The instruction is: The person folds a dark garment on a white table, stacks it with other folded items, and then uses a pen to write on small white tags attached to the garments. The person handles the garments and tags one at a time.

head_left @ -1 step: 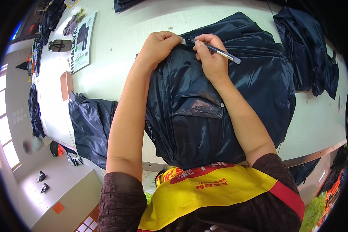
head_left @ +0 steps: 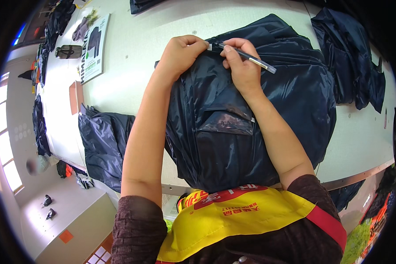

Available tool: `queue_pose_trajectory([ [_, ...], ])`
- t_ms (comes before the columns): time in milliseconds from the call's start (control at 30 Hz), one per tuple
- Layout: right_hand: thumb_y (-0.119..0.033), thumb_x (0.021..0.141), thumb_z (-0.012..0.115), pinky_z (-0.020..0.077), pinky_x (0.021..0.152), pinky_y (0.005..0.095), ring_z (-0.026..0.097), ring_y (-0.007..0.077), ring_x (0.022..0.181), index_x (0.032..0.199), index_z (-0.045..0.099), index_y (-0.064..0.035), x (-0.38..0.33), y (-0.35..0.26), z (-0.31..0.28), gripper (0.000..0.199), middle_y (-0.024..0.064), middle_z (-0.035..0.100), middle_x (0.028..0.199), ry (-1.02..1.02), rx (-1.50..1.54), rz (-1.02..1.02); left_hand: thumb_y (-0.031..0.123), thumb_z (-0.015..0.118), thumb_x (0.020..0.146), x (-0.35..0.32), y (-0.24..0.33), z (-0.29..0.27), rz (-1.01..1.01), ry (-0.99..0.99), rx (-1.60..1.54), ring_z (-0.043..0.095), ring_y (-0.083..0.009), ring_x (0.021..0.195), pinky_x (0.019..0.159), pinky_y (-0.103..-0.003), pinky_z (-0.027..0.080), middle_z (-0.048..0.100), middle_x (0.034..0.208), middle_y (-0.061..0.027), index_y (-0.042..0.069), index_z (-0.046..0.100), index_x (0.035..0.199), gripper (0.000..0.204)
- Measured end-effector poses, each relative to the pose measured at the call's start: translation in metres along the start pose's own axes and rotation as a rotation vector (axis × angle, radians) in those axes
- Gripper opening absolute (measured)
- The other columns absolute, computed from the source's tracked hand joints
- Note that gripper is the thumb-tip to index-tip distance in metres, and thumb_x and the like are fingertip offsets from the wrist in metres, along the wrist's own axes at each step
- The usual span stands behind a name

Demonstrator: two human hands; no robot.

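A dark navy shiny jacket (head_left: 268,132) lies spread on the pale table (head_left: 132,66) in front of me, with a flap pocket (head_left: 226,121) near its middle. My left hand (head_left: 182,55) pinches the jacket's far edge beside a small white tag (head_left: 210,45). My right hand (head_left: 242,68) holds a dark pen (head_left: 253,60) with a silver end, and its tip rests at the white tag. The two hands nearly touch at the tag.
A second navy garment (head_left: 101,141) hangs over the table's left near edge, and a third (head_left: 352,61) lies at the far right. A printed booklet (head_left: 94,48), a dark bottle (head_left: 68,51) and a small brown box (head_left: 75,97) sit at the far left.
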State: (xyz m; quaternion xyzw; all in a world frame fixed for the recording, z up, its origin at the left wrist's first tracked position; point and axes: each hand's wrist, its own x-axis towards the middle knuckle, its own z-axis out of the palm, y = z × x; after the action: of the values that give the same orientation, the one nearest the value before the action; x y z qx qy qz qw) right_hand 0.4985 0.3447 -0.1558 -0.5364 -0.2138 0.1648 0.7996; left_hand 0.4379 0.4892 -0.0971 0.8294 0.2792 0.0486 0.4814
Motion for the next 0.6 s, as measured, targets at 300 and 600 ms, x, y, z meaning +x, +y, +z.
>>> queue_pose_trajectory([
  [300,-0.009,0.086,0.059,0.0457,0.056,0.0199,0.053,0.0074,0.057,0.099,0.058,0.0006,0.018,-0.071,-0.014,0.016,0.0084,0.062,0.077,-0.111,0.254,0.121,0.013,0.058,0.07,-0.108,0.058,0.064,0.869,0.012,0.847,0.055,-0.0153,0.053,0.044,-0.029,0.045,0.049,0.06,0.0003,0.013,0.05,0.068,0.009],
  [600,-0.016,0.086,0.059,0.0456,0.058,0.0206,0.055,0.0077,0.064,0.096,0.058,-0.0004,0.004,-0.007,0.005,0.018,0.0055,0.061,0.078,-0.16,0.09,0.2,0.015,0.063,0.073,-0.108,0.04,0.035,0.43,0.102,0.486,0.063,-0.0243,0.066,0.056,-0.032,0.05,0.064,0.077,-0.0069,0.009,0.064,0.078,0.008],
])
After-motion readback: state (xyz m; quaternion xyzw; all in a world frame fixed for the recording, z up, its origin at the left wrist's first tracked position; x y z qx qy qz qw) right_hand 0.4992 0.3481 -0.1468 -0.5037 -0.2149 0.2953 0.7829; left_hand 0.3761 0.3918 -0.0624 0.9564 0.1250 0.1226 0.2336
